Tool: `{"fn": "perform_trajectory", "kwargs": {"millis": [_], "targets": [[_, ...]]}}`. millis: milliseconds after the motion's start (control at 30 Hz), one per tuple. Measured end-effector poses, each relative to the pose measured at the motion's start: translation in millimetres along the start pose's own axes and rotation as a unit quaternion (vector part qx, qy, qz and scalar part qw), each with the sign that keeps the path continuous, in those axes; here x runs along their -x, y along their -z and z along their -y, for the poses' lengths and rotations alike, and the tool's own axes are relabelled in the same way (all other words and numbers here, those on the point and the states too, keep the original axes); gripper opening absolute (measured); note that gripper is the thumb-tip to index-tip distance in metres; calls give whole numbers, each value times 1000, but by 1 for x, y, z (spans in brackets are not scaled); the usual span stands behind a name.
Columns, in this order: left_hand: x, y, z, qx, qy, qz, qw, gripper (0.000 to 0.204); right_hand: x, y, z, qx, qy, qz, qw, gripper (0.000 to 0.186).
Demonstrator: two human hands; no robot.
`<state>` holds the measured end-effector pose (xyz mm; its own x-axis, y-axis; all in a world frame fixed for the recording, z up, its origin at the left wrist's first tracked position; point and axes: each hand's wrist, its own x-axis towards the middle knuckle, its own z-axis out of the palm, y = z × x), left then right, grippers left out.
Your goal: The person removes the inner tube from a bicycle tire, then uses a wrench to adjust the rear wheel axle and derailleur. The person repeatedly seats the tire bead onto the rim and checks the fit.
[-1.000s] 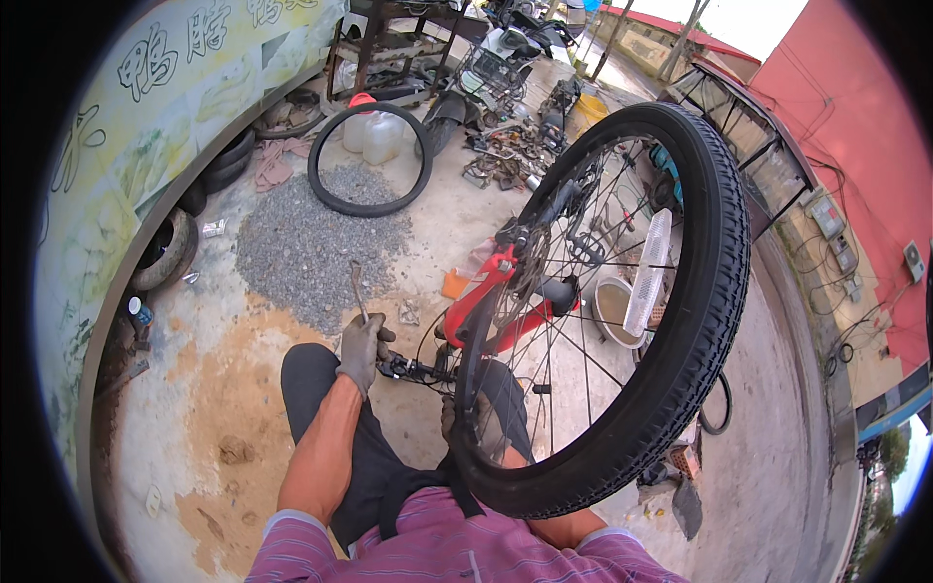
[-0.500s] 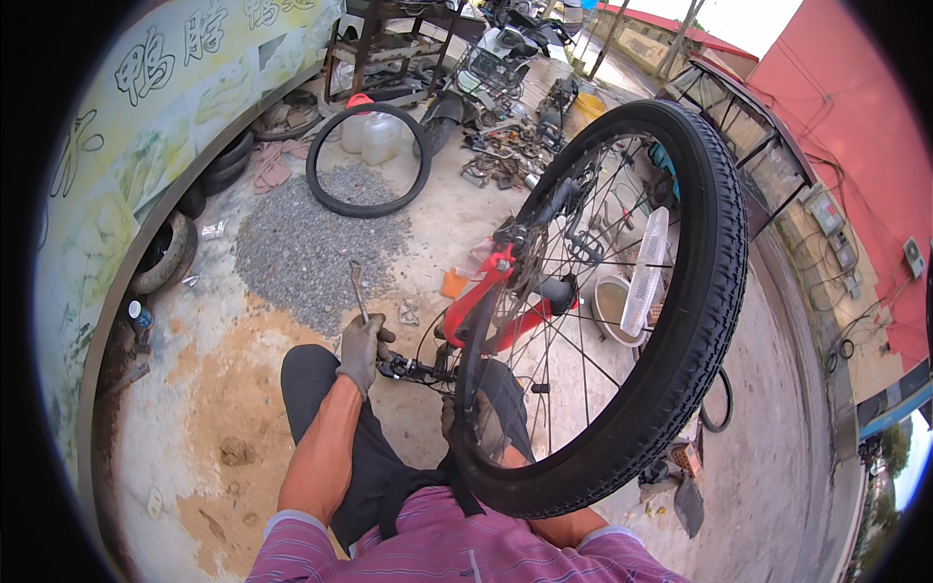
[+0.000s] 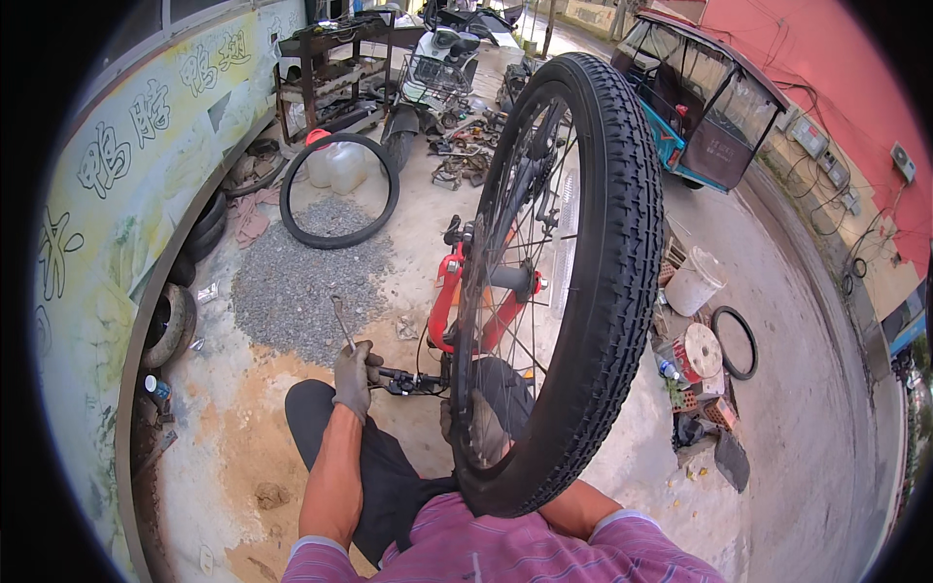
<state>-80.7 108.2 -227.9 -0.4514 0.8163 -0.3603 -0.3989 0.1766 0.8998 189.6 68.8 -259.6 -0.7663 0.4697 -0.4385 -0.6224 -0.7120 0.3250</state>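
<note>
A bicycle with a red frame (image 3: 446, 296) stands tilted before me, its big black-tyred wheel (image 3: 610, 262) raised close to my chest. My left hand (image 3: 354, 381), in a grey glove, is closed round a slim metal hand tool (image 3: 342, 321) whose bent end points away from me. That hand is beside the end of the black handlebar (image 3: 403, 381). My right hand (image 3: 483, 428), also gloved, shows through the spokes at the wheel's near lower part. Its fingers look curled beside the tyre; the rim and spokes partly hide them and what they grip.
A loose tyre (image 3: 290, 216) leans on jugs (image 3: 340, 167) by a gravel heap (image 3: 301, 282). Metal parts (image 3: 462, 155) and a scooter (image 3: 428, 83) lie beyond. A white bucket (image 3: 694, 282), bricks (image 3: 719, 413) and a three-wheeler (image 3: 714, 136) are on the right.
The view has swung, and the wheel now appears further left and more edge-on. My left hand still grips the tool by the handlebar; my right hand stays at the wheel.
</note>
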Motion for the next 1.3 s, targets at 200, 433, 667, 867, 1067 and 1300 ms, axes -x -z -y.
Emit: {"fn": "perform_trajectory", "kwargs": {"millis": [200,433,667,867,1067,1300], "targets": [[-8,6,16,33,-18,5,999,29,26,-47,-21,80,2,18,997,55],[1,10,17,-82,-40,33,995,35,-11,-17,-11,154,99,-27,983,59],[12,-4,15,-66,-31,-1,997,25,-18,-10,-10,198,114,-56,972,58],[12,-12,20,-130,-29,0,991,30,-22,-15,-6,160,114,-39,980,56],[12,-7,23,-166,-44,17,985,35,16,-33,-1,353,147,-153,911,38],[55,-21,-50,-118,-47,71,989,36,92,-92,21,580,411,-88,698,39]]}}
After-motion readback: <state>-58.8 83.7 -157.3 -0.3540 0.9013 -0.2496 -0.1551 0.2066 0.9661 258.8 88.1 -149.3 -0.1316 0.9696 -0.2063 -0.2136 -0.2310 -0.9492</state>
